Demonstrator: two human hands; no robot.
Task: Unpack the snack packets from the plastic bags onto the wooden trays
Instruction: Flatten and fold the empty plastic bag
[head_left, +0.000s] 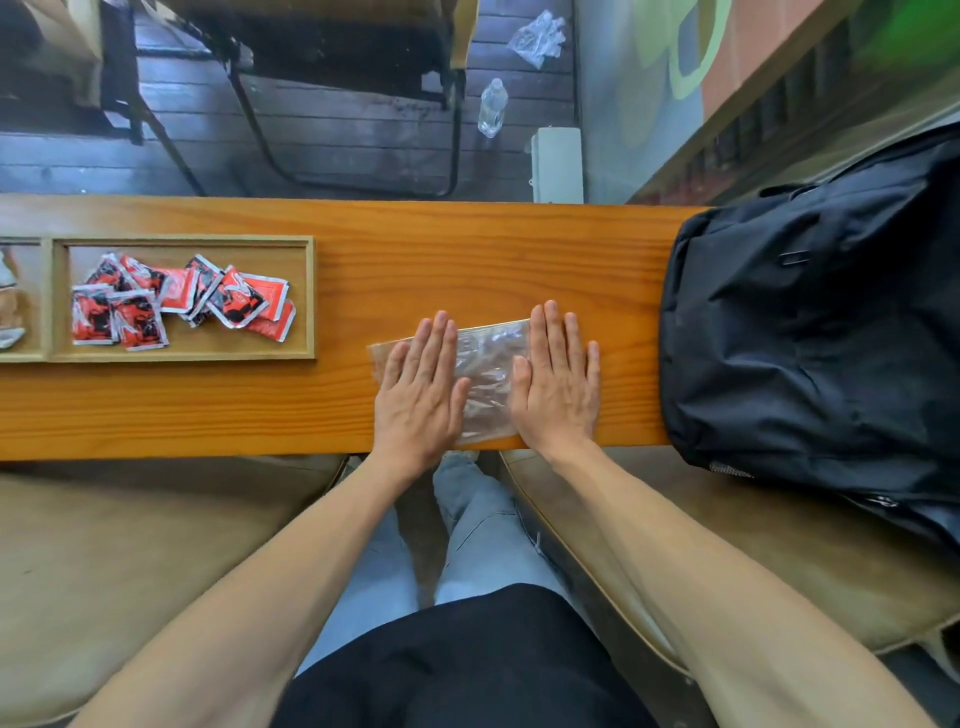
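Note:
A clear plastic bag (488, 374) lies flat and empty on the wooden table near its front edge. My left hand (423, 389) presses palm-down on the bag's left part, fingers together. My right hand (558, 379) lies palm-down on its right part. Neither hand grips anything. To the left, a wooden tray (306, 296) holds several red, black and silver snack packets (176, 301) in a loose pile. A second tray compartment (26, 353) at the far left edge holds other packets, mostly cut off.
A black backpack (821, 332) covers the table's right end and overhangs the front edge. Beyond the table are a dark floor, a chair frame (363, 171), a plastic bottle (492, 108) and a crumpled clear bag (537, 39). Cushioned seats flank my legs.

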